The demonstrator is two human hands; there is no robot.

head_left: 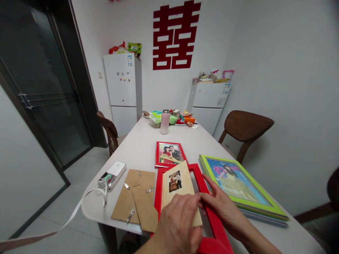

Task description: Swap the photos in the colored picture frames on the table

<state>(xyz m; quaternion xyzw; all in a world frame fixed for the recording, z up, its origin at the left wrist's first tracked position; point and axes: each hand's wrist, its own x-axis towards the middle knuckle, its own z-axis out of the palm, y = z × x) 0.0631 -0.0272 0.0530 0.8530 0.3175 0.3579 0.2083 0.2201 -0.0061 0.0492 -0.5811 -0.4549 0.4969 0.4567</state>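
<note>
Left hand (177, 219) is pinching cream board (186, 187) at near end | right hand (222, 204) is touching red frame (217, 229), finger closure unclear | board likely light, stiff; edges suiting grip

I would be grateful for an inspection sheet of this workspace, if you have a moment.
Surface: pale table, bearing items near and far.
Work items: pale board with small photo, slanting across large red frame; brown backing boards alongside; smaller framed picture beyond; green-framed picture atop a stack, right.
Clutter: pink bottle and packets, far end.
Hands: left hand grips pale board; right hand is at the large red frame's right side.
Cables: white cord, or strap, by the device, trailing off the table's left side.
Surroundings: white fridges, chairs, red wall sign, dark door.
</note>
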